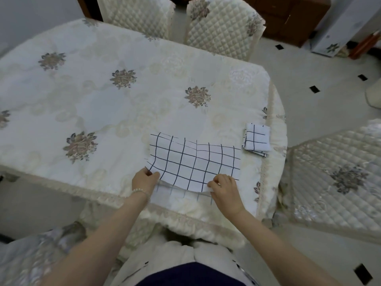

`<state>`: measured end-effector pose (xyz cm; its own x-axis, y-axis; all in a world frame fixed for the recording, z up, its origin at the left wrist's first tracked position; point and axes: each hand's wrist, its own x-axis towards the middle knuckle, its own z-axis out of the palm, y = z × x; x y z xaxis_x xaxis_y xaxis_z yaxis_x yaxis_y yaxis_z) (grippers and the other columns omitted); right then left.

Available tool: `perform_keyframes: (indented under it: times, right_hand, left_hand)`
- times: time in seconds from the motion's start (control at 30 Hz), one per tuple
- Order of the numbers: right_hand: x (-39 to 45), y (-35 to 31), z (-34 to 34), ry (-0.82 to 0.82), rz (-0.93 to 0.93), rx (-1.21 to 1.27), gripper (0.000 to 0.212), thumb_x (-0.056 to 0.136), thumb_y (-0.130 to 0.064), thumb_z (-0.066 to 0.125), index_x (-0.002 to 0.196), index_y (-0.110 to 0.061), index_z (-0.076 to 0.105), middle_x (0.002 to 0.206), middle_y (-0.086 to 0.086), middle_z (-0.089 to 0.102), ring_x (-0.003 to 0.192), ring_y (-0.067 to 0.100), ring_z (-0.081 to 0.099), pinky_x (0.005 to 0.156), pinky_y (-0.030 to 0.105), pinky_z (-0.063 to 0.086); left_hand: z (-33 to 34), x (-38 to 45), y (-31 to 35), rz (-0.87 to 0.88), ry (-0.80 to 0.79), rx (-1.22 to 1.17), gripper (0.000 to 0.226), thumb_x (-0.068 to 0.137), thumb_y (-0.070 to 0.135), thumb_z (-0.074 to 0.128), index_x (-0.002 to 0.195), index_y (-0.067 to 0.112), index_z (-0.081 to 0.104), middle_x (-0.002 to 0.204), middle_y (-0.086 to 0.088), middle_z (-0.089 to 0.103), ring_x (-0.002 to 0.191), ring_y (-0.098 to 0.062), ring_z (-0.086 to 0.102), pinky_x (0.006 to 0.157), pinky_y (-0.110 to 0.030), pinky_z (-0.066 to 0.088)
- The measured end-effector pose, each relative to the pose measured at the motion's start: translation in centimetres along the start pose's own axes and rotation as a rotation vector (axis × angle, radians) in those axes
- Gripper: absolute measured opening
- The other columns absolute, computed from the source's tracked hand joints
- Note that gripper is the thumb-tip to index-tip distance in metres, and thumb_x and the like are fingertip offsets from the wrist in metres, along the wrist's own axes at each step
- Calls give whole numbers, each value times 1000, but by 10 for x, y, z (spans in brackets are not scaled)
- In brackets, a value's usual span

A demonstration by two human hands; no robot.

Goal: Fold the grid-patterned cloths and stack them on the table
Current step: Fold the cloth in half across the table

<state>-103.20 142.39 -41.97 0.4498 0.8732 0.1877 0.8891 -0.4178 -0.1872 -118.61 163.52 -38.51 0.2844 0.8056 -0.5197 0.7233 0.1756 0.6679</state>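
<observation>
Grid cloth (193, 162), lower centre of counter (103, 100): near edge pinched by left hand (144, 180) and right hand (222, 188). Folded stack (256, 139) right of it.

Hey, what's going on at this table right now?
A person is folding a grid cloth on the table. The left hand and right hand each pinch a near corner, with the near edge lifted over a layer beneath, so the fold is only partly done. To the right, near the table's edge, sits a folded stack of the same cloths. Quilted chairs stand around the table.
</observation>
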Motion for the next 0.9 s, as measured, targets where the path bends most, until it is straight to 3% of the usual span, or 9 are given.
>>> perform_keyframes:
  times: [0.27, 0.43, 0.57, 0.6, 0.63, 0.7, 0.73, 0.8, 0.9]
  right_hand:
    - [-16, -10, 5, -120, 34, 13, 39, 48, 2, 83, 80, -15, 68, 75, 0, 53, 71, 20, 48, 73, 30, 28]
    - [-19, -12, 9, -154, 11, 20, 41, 48, 7, 79, 80, -16, 67, 75, -1, 52, 74, 18, 42, 75, 29, 29]
    - [-21, -15, 9, -215, 14, 20, 44, 47, 8, 78, 81, -16, 67, 75, -1, 52, 70, 19, 46, 74, 27, 29]
    - [-22, -16, 9, -219, 20, 22, 43, 48, 8, 77, 81, -16, 67, 74, -1, 52, 69, 19, 47, 74, 27, 29]
    - [-22, -17, 9, -223, 28, 25, 41, 49, 7, 76, 81, -16, 67, 74, -1, 52, 68, 20, 47, 74, 27, 29]
    - [-22, -18, 8, -229, 32, 37, 37, 53, 4, 75, 82, -16, 67, 74, -2, 53, 68, 20, 50, 74, 28, 33]
    - [-23, -19, 8, -230, 28, 48, 32, 57, 0, 72, 83, -17, 66, 74, -2, 53, 69, 20, 51, 74, 29, 37]
    - [-26, -19, 4, -240, 22, 87, 18, 71, -14, 58, 87, -18, 64, 77, -4, 53, 72, 19, 51, 71, 33, 46]
    - [-28, -22, -3, -284, 35, 117, 26, 80, -31, 46, 97, -19, 61, 82, -6, 55, 79, 17, 50, 74, 32, 46]
  left_hand:
    - [-3, -2, -19, 109, -28, 235, 38, 76, 6, 56, 49, 13, 31, 47, -2, 35, 45, -17, 33, 46, -23, 22]
    - [-8, 7, -30, 54, -39, 226, 26, 75, 12, 57, 59, 10, 38, 73, -13, 48, 57, -22, 41, 48, -27, 26]
    - [-10, 7, -33, 15, -53, 264, 24, 76, 12, 57, 65, 8, 36, 78, -13, 43, 60, -23, 38, 50, -29, 26]
    - [-11, 6, -33, 10, -57, 269, 14, 78, 12, 58, 73, 5, 47, 87, -16, 47, 70, -27, 47, 56, -32, 35]
    - [-10, 7, -35, 12, -67, 275, 19, 80, 13, 58, 94, 0, 56, 106, -22, 52, 89, -33, 53, 69, -35, 43]
    - [-10, 7, -36, 5, -86, 280, 53, 85, 15, 59, 132, -2, 43, 137, -19, 39, 122, -32, 43, 91, -35, 39]
    - [-10, 7, -36, 12, -78, 272, 58, 85, 16, 60, 136, -1, 38, 139, -18, 36, 124, -31, 41, 90, -34, 37]
    - [-11, 8, -35, 26, -62, 231, 50, 86, 21, 60, 128, 1, 42, 125, -17, 41, 108, -31, 46, 79, -32, 36]
    - [-14, 15, -40, 91, -8, 208, 24, 90, 25, 55, 85, 5, 43, 82, -9, 39, 74, -25, 40, 58, -30, 28]
